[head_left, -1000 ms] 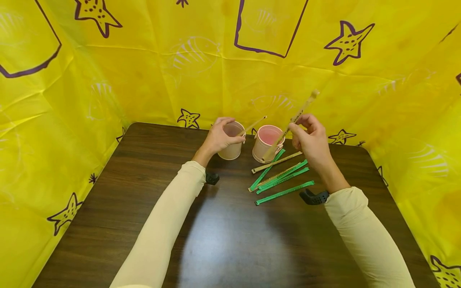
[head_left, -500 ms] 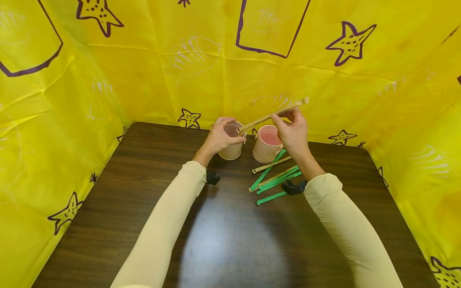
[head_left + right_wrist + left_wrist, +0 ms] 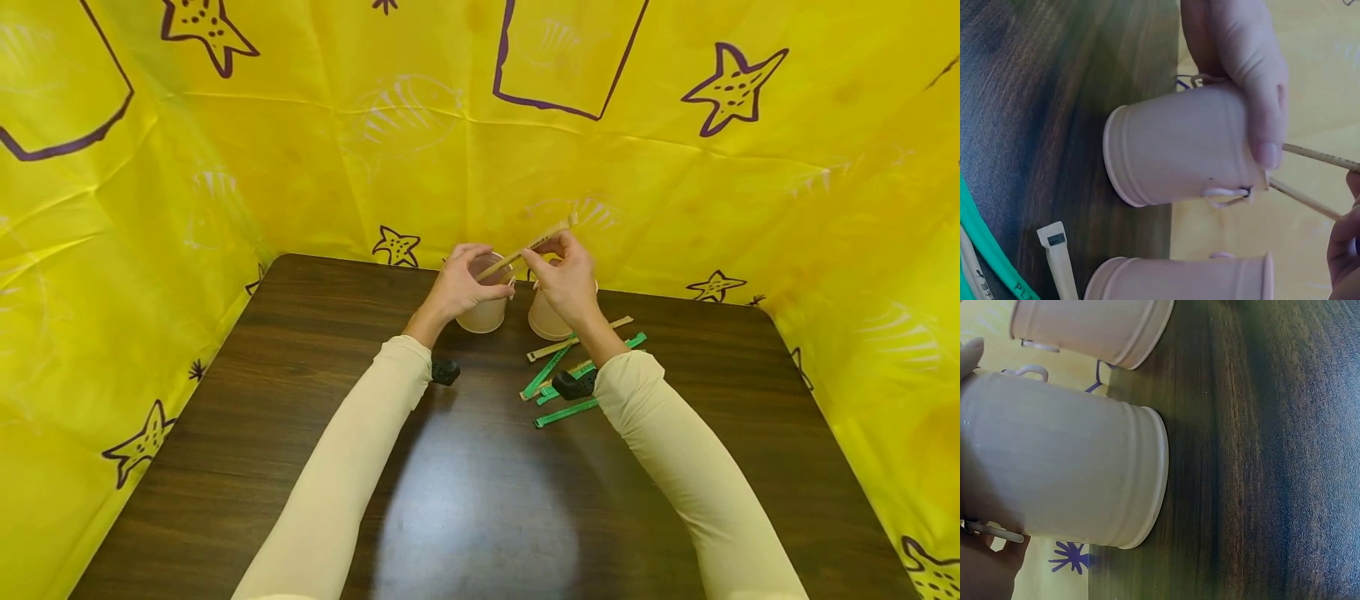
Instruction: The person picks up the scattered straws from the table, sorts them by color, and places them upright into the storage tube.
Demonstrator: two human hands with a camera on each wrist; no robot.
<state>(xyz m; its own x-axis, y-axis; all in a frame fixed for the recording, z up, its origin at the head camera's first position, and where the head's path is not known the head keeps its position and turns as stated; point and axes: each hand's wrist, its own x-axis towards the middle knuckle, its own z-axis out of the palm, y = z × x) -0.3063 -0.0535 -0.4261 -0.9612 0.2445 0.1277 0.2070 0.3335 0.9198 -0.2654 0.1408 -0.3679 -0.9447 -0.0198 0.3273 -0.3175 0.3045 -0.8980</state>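
Note:
My left hand [image 3: 461, 287] grips a small pale pink bucket [image 3: 482, 320] by its rim, thumb on the near side. The bucket stands upright on the table. My right hand [image 3: 564, 279] pinches a tan wrapped straw [image 3: 553, 231], slanted, its lower end inside the mouth of that bucket. In the right wrist view, two tan straws [image 3: 1304, 199] extend from the bucket toward my right fingers [image 3: 1344, 244]. A second pink bucket [image 3: 546, 321] stands to the right, its mouth mostly hidden behind my right hand.
Several green straws [image 3: 566, 414] and tan straws [image 3: 545, 352] in wrappers lie loosely in front of the right bucket, partly under my right wrist. Dark wood table [image 3: 465, 467] spreads toward me. A yellow patterned cloth [image 3: 300, 167] hangs close behind the buckets.
My right hand has moved left with the tan straw, tilting it so that its lower end enters the left bucket. My left hand has stayed on the bucket.

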